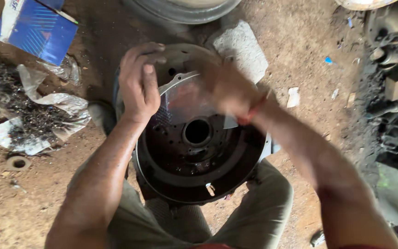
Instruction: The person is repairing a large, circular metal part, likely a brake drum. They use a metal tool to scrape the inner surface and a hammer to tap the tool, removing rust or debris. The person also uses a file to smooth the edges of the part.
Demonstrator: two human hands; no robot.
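Dark round cast-metal housing (194, 161) with a central bore sits on the dirt floor (300, 41) between your knees. Your left hand (139, 83) rests at its 10 o'clock rim, fingers curled over the edge and gripping it. Your right hand (229, 90) lies over the 1 o'clock rim, blurred; its grip cannot be told. A grey stone block (242, 48) sits just beyond at 1 o'clock. Crumpled plastic sheeting (47, 110) holding dark metal scraps lies well apart at 9 o'clock.
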